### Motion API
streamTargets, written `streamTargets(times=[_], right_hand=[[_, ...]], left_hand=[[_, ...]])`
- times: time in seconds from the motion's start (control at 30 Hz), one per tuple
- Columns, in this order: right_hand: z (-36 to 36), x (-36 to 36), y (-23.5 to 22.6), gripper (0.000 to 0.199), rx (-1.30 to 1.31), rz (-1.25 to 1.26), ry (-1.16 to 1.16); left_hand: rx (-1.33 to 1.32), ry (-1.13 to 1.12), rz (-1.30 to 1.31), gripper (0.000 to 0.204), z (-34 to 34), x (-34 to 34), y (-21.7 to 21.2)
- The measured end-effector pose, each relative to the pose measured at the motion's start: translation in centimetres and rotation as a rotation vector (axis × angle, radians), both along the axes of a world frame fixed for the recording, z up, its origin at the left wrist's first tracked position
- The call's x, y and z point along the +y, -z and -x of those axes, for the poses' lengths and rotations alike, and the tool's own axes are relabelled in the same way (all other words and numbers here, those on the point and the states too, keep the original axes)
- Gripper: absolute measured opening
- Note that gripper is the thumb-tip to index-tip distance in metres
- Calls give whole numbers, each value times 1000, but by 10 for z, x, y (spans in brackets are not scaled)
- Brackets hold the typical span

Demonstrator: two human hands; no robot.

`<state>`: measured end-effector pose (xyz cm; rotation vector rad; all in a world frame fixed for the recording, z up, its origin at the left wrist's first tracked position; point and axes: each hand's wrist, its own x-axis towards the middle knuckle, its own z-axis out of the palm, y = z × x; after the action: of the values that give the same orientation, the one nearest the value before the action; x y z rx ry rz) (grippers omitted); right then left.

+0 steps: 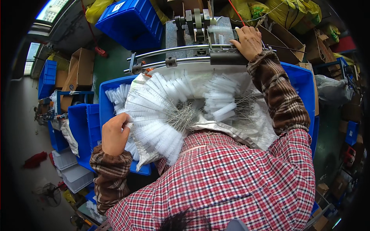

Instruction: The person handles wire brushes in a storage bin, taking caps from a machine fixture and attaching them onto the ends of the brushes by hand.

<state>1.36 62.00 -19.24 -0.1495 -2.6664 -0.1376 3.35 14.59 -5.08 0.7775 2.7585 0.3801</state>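
Observation:
White-bristled wire brushes (pixel 154 104) are spread in a fan over a white woven sack on my lap, wire stems gathered toward the middle. My left hand (pixel 115 133) is at the fan's left edge, thumb and fingers closed on the bristle end of one brush. A second bunch of brushes (pixel 221 98) lies to the right, stems pointing right. My right hand (pixel 248 42) reaches to the bench machine (pixel 197 29), over its dark rail block. Its fingertips meet the end of a single brush (pixel 220 29) lying sideways by the machine's wheel; the grip is partly hidden.
Two steel rods (pixel 169 52) cross in front of the machine. A large blue tub (pixel 108 96) sits under the sack, with more brushes at its left. A blue crate (pixel 133 23) stands back left, cardboard boxes (pixel 283 42) and yellow bags (pixel 277 15) back right.

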Motion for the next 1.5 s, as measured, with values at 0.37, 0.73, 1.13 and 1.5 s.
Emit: streamTargets(times=[0.37, 0.73, 1.13, 1.5], right_hand=[[34, -60, 6, 27, 62, 89, -43], [22, -36, 1, 26, 41, 101, -98], [-44, 61, -47, 17, -405, 711, -304], [-5, -83, -55, 10, -9, 605, -672]], left_hand=[[-82, -21, -319, 16, 9, -3, -39], [-279, -80, -745, 22, 27, -50, -61], [-669, 97, -754, 15, 57, 98, -18], [-273, 156, -555, 32, 47, 133, -11]])
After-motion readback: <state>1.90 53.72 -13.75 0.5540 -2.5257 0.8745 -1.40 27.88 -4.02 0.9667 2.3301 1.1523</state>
